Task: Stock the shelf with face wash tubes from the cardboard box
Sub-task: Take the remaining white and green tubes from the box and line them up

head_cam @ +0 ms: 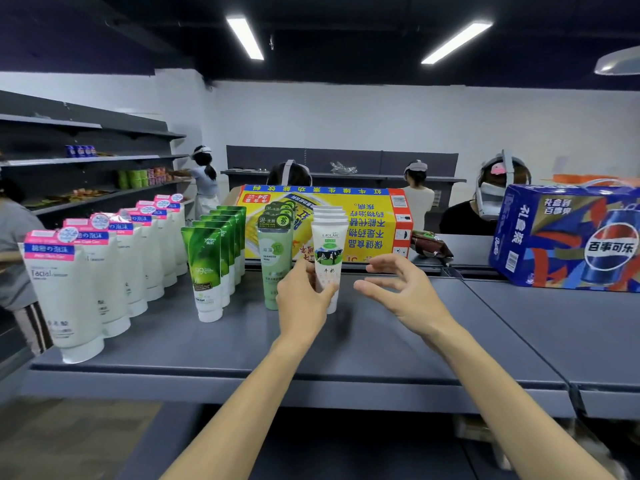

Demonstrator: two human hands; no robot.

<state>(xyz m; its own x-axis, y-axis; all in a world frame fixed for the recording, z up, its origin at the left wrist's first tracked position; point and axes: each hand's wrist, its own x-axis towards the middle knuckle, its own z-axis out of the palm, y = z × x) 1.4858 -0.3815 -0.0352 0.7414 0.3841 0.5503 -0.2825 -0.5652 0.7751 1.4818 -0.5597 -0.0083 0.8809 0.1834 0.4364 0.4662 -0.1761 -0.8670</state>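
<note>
left hand (302, 293): fingers curled round lower body of the front white tube (328, 263), thumb side toward camera.
right hand (398, 286): released, fingers spread and relaxed, just right of that tube, holding nothing.
white tube: upright, cap down, on grey shelf (381, 344); label reads "LIOLAIL", cow picture, "牛奶"; heads a row of like tubes behind it.
pale green tubes (275, 261): row touching left of white row; "SEAWEED MINE", "泥".
bright green tubes (207, 271): row further left; "99%", "FRESH".
white tubes with pink-blue headers (65, 292): leftmost row; "Facial".
yellow cardboard box (367, 223): behind the rows, print upside down.
blue Pepsi carton (568, 237): far right; "百事可乐".
</note>
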